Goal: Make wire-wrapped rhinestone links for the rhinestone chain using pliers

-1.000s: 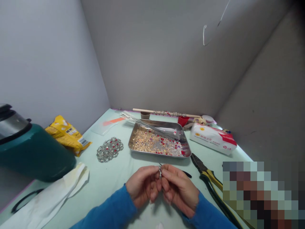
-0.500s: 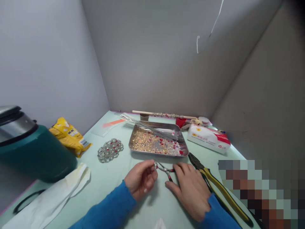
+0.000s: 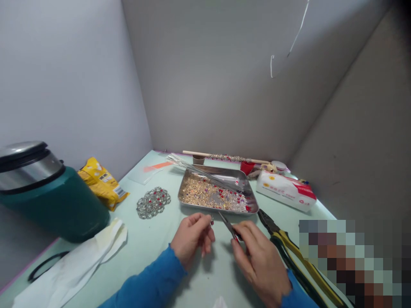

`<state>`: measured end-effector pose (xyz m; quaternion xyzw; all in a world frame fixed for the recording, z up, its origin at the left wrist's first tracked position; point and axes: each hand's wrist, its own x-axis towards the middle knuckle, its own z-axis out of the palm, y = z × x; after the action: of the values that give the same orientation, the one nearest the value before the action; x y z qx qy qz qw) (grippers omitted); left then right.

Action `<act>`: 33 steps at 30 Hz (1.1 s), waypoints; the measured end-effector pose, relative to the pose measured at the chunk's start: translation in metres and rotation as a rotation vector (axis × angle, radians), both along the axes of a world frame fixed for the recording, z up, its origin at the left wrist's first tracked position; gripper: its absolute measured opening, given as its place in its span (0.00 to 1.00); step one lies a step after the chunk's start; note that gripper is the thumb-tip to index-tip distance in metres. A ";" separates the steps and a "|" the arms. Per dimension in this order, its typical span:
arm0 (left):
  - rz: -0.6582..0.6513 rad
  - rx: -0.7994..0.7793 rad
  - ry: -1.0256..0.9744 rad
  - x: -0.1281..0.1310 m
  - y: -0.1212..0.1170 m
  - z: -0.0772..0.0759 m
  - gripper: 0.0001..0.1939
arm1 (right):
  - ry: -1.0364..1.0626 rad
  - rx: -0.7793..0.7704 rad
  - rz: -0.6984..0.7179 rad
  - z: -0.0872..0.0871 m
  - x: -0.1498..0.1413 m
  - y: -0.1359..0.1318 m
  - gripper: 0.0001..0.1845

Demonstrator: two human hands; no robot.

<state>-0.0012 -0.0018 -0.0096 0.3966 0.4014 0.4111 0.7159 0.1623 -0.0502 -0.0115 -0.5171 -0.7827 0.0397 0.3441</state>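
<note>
My left hand (image 3: 194,236) is closed in a pinch on a small beaded wire piece (image 3: 212,221) with a red bead, just in front of the metal tray. Its finer shape is too small to make out. My right hand (image 3: 259,256) is wrapped round small pliers (image 3: 227,223) with dark red-marked handles, their narrow jaws pointing up and left, apart from the beaded piece. Loose gold, clear and red beads (image 3: 201,190) lie in the metal tray (image 3: 218,210). A bundle of thin wires (image 3: 192,166) rests across the tray's rim.
Left of the tray lies a wire-and-bead mesh (image 3: 153,202). Large yellow-green pliers (image 3: 293,252) lie beside my right forearm. A tissue pack (image 3: 285,190), green bottle (image 3: 58,205), yellow packet (image 3: 104,184), white cloth (image 3: 77,269) and beaded stick (image 3: 224,157) stand or lie around.
The small pliers have come away from the beaded piece, to the right, and their handles are now closed in my right hand. The view has shifted slightly.
</note>
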 end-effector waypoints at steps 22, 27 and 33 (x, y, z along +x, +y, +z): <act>0.074 0.117 0.323 0.003 -0.002 -0.002 0.17 | -0.224 0.199 -0.147 -0.010 -0.012 0.003 0.10; 0.075 0.129 0.331 0.004 -0.003 0.002 0.17 | -0.215 0.222 -0.157 -0.013 -0.014 0.003 0.10; 0.040 0.173 0.308 0.003 -0.005 0.006 0.16 | -0.097 0.089 -0.068 -0.011 -0.012 0.000 0.12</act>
<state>0.0017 -0.0066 -0.0040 0.5071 0.4771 0.3926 0.6009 0.1502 -0.0506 -0.0228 -0.5291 -0.7813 -0.0321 0.3295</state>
